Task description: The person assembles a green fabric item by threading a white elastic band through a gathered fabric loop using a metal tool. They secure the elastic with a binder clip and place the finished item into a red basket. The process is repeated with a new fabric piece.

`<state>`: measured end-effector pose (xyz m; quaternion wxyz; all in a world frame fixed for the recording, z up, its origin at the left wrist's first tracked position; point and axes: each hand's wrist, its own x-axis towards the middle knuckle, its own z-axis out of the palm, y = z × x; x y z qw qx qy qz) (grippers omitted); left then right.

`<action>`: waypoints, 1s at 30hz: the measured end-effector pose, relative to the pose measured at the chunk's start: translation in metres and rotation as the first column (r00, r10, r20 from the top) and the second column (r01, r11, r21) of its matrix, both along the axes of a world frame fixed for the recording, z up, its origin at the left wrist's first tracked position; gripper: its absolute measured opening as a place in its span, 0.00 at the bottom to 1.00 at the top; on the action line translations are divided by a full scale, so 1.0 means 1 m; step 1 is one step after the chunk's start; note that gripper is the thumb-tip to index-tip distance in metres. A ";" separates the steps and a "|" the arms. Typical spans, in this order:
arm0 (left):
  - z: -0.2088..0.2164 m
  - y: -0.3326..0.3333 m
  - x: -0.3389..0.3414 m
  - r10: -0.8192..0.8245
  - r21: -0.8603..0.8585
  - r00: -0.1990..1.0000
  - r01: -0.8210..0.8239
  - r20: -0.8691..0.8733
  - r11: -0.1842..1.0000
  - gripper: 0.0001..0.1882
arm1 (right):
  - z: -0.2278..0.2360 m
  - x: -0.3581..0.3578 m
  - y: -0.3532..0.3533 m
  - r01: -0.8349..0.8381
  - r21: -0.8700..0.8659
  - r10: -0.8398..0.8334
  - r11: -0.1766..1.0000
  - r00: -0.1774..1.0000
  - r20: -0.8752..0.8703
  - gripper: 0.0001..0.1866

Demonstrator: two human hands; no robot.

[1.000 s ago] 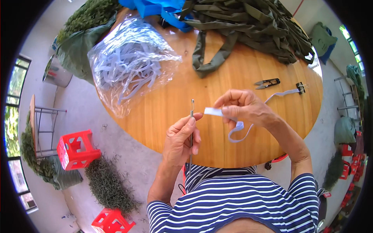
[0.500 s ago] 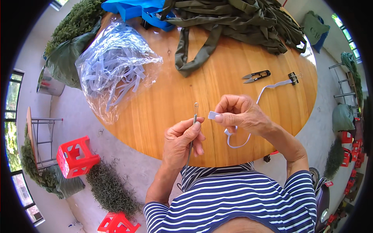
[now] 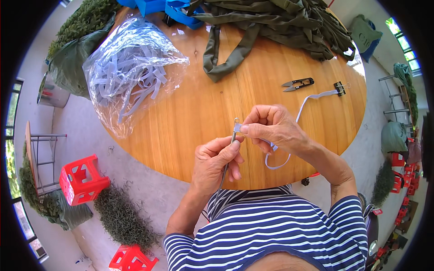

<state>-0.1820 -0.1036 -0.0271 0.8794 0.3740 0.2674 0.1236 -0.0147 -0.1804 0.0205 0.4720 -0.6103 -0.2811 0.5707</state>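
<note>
My left hand (image 3: 216, 159) is closed around a thin metal rod with a wire loop at its top, which looks like a loop turner (image 3: 222, 179). In my right hand (image 3: 279, 128), thumb and fingers pinch the end of a white elastic band (image 3: 301, 109). That end lies against the rod's tip; whether it is hooked through the loop I cannot tell. Below my right hand the band hangs in a slack curve, then runs across the table to a black binder clip (image 3: 339, 89) at its other end. Black thread snips (image 3: 298, 84) lie left of the clip.
On the round wooden table (image 3: 190, 113) lie a clear plastic bag (image 3: 104, 101) of pale strips, olive-green fabric straps (image 3: 289, 27) and blue fabric (image 3: 158, 7). Red stools (image 3: 83, 180) and dark artificial greenery (image 3: 124, 217) stand on the floor at left.
My right hand has moved left, bringing the elastic's end against the rod's tip. My left hand has shifted slightly right with the rod still in its grip.
</note>
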 end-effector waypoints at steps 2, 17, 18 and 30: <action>-0.002 -0.002 0.000 0.011 0.018 1.000 -0.011 -0.002 1.000 0.13 | 0.000 -0.002 0.000 0.019 0.011 -0.019 1.000 1.000 -0.014 0.11; 0.003 -0.014 0.005 0.152 0.289 0.987 -0.130 -0.052 0.948 0.10 | -0.001 -0.009 -0.007 0.066 0.055 -0.073 0.996 0.988 0.136 0.10; 0.002 -0.014 0.005 0.152 0.299 0.987 -0.129 -0.057 0.946 0.10 | -0.002 -0.009 -0.007 0.069 0.064 -0.077 0.996 0.989 0.128 0.10; 0.001 -0.017 0.007 0.112 0.251 0.991 -0.089 -0.078 0.964 0.09 | -0.008 -0.006 -0.007 0.069 0.054 -0.073 0.996 0.995 0.069 0.09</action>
